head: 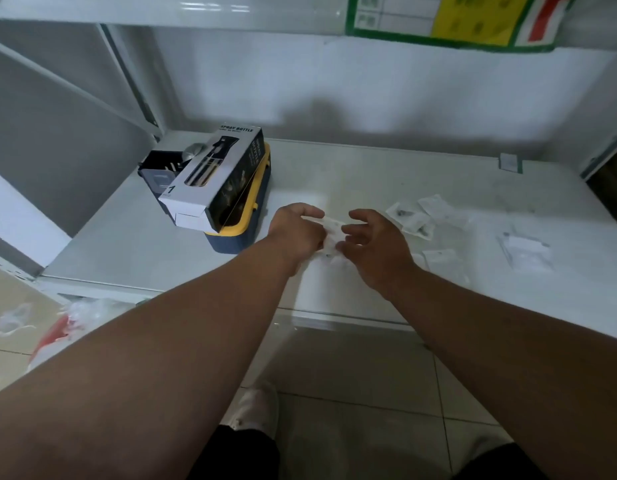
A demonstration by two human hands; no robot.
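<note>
Hands meet above the white shelf point(386, 168), close to the middle of its front edge. The left hand point(295, 233) has its grip pinched on a small white packet point(332, 229); the right hand point(376, 249) pinches its other side. More packets point(412, 218) lie nearby, toward the right edge.

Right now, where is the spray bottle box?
Head view: the spray bottle box lies on the yellow-and-blue container at the shelf left, left of the left hand.

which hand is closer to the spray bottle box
Left. The left hand sits just right of the spray bottle box, holding a small white packet; the right hand is farther right, on the packet's other side.
</note>
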